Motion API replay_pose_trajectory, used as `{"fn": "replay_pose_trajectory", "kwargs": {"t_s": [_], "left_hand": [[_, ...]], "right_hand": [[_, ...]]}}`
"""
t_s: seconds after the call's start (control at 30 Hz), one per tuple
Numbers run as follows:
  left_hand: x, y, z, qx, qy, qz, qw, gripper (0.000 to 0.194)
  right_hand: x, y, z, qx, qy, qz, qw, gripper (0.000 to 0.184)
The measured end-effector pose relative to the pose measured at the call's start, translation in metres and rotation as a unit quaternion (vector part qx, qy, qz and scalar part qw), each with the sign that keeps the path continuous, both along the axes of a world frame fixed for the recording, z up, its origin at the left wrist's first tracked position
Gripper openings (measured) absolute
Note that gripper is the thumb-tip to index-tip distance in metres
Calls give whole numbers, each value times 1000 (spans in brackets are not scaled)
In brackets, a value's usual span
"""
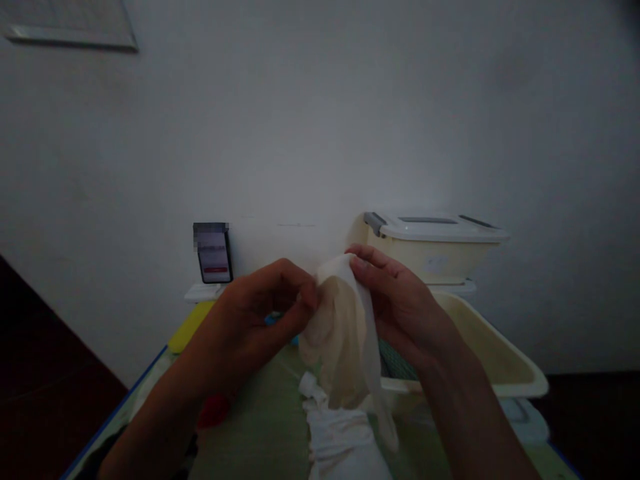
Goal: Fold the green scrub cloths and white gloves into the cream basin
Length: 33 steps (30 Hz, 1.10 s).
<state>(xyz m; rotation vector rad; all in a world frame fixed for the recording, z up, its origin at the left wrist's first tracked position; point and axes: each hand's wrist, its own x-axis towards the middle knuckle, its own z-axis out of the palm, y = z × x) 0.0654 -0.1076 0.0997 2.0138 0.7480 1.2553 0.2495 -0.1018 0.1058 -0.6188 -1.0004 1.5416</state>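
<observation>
A thin, cream-white piece of cloth [340, 333], partly see-through and hanging in soft folds, is held up in the middle between both hands. I cannot make out what kind of item it is. At its upper left edge, the thumb and fingers of my left hand [265, 313] are pinched together. My right hand [405, 300] grips the top right edge between thumb and fingers. One narrow end dangles at the lower right. Below it, a bunched white cloth [345, 443] with gathered folds lies on the green table surface [260, 427].
A lidded cream box [420, 257] stands at the back right against the wall. In front is an open cream basin [515, 373] with green textured material [397, 360] inside. A phone [215, 257] stands upright at back left, near a yellow item [193, 327]. A red item [214, 410] lies beside my left forearm.
</observation>
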Motion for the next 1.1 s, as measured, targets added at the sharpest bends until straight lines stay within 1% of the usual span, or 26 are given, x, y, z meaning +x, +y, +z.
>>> {"fn": "replay_pose_trajectory", "kwargs": {"t_s": [0.17, 0.37, 0.43, 0.5, 0.6, 0.7, 0.8, 0.93, 1.03, 1.1], "left_hand": [[1, -4, 5, 31, 11, -16, 999, 8], [5, -6, 6, 81, 49, 59, 994, 11], [6, -5, 7, 85, 63, 69, 992, 11], [6, -4, 7, 82, 69, 70, 992, 11], [5, -2, 5, 75, 52, 64, 994, 11], [2, 0, 4, 78, 36, 41, 995, 10], [0, -1, 6, 115, 57, 16, 992, 15], [3, -3, 11, 175, 87, 24, 981, 22], [5, -2, 13, 183, 95, 33, 978, 20], [5, -2, 12, 167, 100, 33, 980, 17]], "right_hand": [[-1, 0, 0, 1, -6, -10, 1000, 22], [0, -2, -1, 9, 5, -4, 1000, 19], [0, -2, -1, 11, 11, -2, 1000, 19], [0, -2, -1, 12, 15, -2, 1000, 19], [0, -2, 0, 14, 17, 2, 1000, 18], [-1, -1, 0, 9, 15, 0, 1000, 18], [-1, 0, -1, 14, 20, -1, 1000, 19], [-2, 0, -3, 24, 26, 0, 999, 17], [-3, -1, -2, 37, 22, -11, 999, 16], [-3, -1, -2, 51, 19, -31, 998, 16]]}}
